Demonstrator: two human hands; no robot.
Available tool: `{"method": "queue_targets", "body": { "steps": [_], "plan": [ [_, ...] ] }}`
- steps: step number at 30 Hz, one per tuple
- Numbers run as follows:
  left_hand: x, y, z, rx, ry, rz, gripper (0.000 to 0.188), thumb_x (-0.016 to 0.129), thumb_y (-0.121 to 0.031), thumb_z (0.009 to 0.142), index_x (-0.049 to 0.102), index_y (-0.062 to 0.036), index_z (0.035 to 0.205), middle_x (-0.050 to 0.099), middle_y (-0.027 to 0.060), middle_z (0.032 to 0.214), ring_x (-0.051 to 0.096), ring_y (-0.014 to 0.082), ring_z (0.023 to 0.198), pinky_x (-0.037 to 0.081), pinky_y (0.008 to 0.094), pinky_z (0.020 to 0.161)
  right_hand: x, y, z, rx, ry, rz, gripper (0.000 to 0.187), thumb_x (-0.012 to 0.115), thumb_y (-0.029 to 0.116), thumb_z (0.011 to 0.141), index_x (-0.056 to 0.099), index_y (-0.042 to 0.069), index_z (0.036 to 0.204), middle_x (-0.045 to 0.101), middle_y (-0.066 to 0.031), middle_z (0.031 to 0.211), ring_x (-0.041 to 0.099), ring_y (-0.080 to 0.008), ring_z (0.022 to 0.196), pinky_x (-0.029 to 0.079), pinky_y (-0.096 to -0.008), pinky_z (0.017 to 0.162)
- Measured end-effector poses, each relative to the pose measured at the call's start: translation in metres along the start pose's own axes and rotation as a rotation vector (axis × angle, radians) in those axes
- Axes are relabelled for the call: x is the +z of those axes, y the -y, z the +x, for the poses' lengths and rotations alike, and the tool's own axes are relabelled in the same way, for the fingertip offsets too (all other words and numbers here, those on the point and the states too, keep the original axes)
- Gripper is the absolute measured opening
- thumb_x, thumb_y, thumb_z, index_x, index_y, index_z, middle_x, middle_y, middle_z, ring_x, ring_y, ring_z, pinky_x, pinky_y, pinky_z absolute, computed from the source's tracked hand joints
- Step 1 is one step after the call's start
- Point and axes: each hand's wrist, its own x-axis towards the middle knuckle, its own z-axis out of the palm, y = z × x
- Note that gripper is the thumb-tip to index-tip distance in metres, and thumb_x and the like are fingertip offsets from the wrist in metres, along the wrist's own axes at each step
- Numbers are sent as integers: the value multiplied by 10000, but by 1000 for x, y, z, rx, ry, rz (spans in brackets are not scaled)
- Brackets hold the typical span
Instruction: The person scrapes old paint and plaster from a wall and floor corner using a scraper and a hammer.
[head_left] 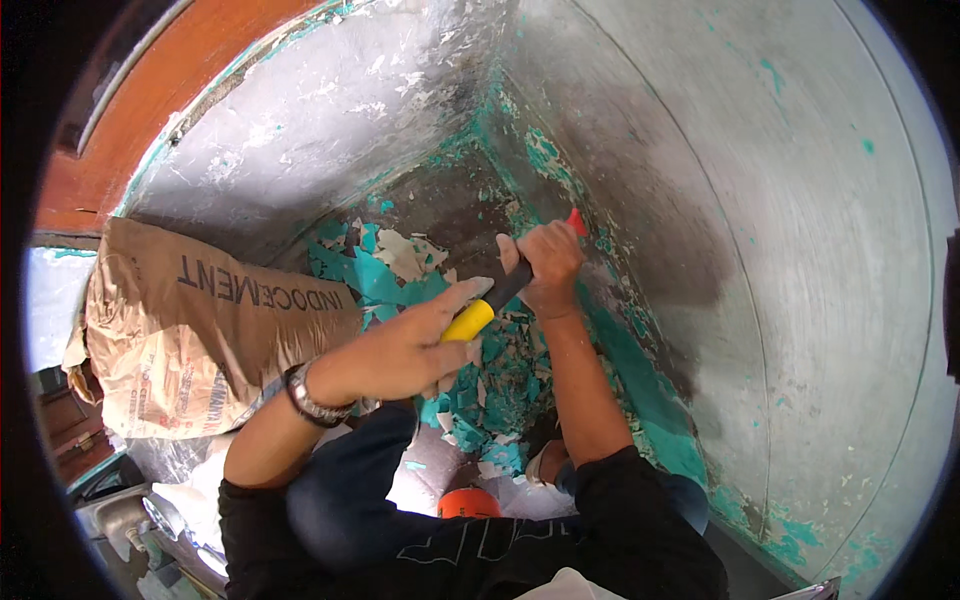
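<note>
A tool with a yellow-and-black handle (487, 306) and a red end (577, 222) slants toward the right wall, low near the corner. My right hand (550, 265) is closed round its black part, close to the red end. Its working edge is hidden, so I cannot tell its exact kind. At the lower left, my left hand (405, 350) holds the yellow end between thumb and fingers. Beneath both hands, turquoise and whitish paint flakes (500, 385) lie heaped on the floor.
A creased brown paper sack (200, 330) lies along the left side. The grey right wall (800, 230) bears turquoise patches and a dark damp-looking area. The far-left wall (340, 120) is peeling. An orange round object (468, 503) stands close to my body, between my legs.
</note>
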Motion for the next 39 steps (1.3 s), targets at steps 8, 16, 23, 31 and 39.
{"method": "queue_targets", "body": {
  "steps": [8,16,23,31,39],
  "plan": [
    [51,-19,21,58,-79,-112,596,533,-79,860,306,-3,1406,483,0,716,440,74,531,362,225,434,-46,41,-48,1231,-453,752,310,575,201,877,474,96,1151,515,-79,1105,543,-227,958,446,-362,748],
    [49,-6,6,96,-195,280,404,594,-196,809,563,8,1156,563,21,754,517,99,611,423,262,495,-55,76,-35,1368,-212,984,306,477,272,918,498,84,1159,517,-56,1013,528,-217,973,437,-404,846],
    [36,-21,-27,155,-250,667,323,547,-205,860,575,10,1100,631,87,827,575,173,644,466,304,573,-77,60,-17,304,-69,-279,394,691,109,680,564,78,1052,557,-129,1074,464,-312,1110,387,-424,931],
    [45,-43,-19,245,-438,941,326,616,-171,806,590,9,1077,632,163,833,624,306,793,487,378,734,-31,-4,0,136,94,90,231,736,129,716,520,74,654,543,-81,633,553,-296,646,444,-393,661],
    [66,-17,2,501,-511,490,485,643,-116,804,482,-18,1251,597,123,944,622,299,735,492,382,698,-7,-29,-12,-23,-92,209,364,736,110,715,415,89,544,416,-68,522,482,-270,505,371,-374,515]
  ]
}}
